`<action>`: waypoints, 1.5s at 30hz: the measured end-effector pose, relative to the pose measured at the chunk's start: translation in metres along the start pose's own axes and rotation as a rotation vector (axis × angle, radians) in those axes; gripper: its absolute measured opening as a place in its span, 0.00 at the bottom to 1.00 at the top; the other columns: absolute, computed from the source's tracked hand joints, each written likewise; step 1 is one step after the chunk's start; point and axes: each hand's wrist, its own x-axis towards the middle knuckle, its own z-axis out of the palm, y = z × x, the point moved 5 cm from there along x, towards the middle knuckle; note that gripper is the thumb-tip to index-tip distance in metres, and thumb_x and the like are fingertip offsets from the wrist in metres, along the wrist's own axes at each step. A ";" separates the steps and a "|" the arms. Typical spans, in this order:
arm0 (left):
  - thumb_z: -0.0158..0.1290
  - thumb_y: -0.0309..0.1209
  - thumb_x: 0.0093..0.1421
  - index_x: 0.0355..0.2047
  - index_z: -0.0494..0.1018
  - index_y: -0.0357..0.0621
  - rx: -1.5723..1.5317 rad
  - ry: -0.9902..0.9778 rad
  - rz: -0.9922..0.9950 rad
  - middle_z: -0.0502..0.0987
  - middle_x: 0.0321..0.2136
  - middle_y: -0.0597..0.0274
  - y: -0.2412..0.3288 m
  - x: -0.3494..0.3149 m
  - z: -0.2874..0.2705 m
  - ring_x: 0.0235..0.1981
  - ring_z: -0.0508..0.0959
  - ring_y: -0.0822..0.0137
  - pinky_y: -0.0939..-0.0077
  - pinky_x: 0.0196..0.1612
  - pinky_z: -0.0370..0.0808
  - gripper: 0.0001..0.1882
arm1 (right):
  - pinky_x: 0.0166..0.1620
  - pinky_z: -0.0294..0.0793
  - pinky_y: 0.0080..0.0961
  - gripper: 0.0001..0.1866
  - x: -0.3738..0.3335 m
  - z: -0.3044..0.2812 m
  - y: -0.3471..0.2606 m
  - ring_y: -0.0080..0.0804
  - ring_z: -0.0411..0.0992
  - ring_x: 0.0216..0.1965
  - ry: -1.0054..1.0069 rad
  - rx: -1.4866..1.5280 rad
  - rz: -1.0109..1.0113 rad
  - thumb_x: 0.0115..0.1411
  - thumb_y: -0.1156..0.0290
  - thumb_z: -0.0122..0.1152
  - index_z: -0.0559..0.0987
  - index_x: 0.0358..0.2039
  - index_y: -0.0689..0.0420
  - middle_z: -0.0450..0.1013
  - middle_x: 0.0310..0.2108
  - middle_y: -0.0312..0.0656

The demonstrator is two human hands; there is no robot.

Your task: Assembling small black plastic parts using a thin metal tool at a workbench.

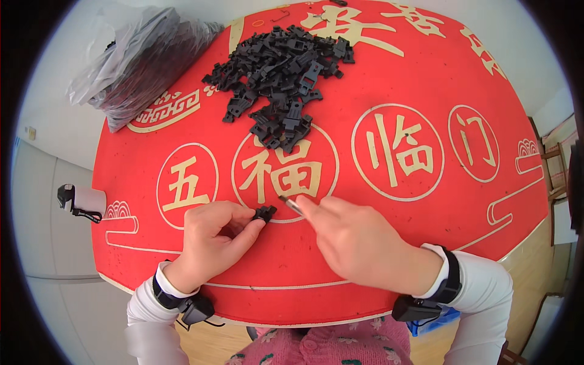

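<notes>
Between the thumb and forefinger of my left hand point(213, 240) is a small black plastic part point(264, 213), just above the red tablecloth point(365, 298). My right hand point(359, 243) is closed around a slim, silvery tool point(291, 205) with a dark tip; its handle is hidden in my fingers, so its exact kind does not show. That tip points up and left, a short way right of the plastic part and apart from it. Farther off on the cloth lies a loose heap of similar black plastic parts point(286, 67), tapering toward my hands.
A clear plastic bag point(152, 58) full of dark pieces stands at the table's far left. By the left edge is a black device with a cable point(76, 201). A thin orange ring point(258, 23) lies behind the heap. Wooden furniture point(555, 170) stands to the right.
</notes>
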 end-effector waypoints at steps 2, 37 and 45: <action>0.65 0.20 0.50 0.27 0.76 0.34 -0.110 -0.028 -0.033 0.77 0.19 0.62 -0.003 0.000 -0.002 0.18 0.75 0.75 0.83 0.21 0.69 0.08 | 0.25 0.69 0.20 0.23 0.002 -0.006 0.010 0.24 0.69 0.21 -0.005 0.186 0.107 0.57 0.82 0.52 0.70 0.54 0.70 0.69 0.29 0.43; 0.66 0.23 0.49 0.27 0.77 0.37 0.030 -0.023 0.216 0.76 0.17 0.61 0.010 -0.007 0.003 0.16 0.76 0.68 0.77 0.18 0.71 0.08 | 0.36 0.75 0.27 0.17 -0.004 0.004 -0.001 0.40 0.78 0.34 -0.099 0.567 0.359 0.59 0.83 0.52 0.73 0.50 0.68 0.75 0.38 0.54; 0.65 0.22 0.50 0.27 0.76 0.36 0.006 -0.032 0.192 0.76 0.18 0.61 0.010 -0.006 0.004 0.16 0.77 0.69 0.79 0.18 0.72 0.08 | 0.35 0.74 0.14 0.20 -0.005 0.008 -0.004 0.18 0.73 0.33 -0.105 0.534 0.312 0.61 0.88 0.49 0.72 0.54 0.67 0.73 0.34 0.42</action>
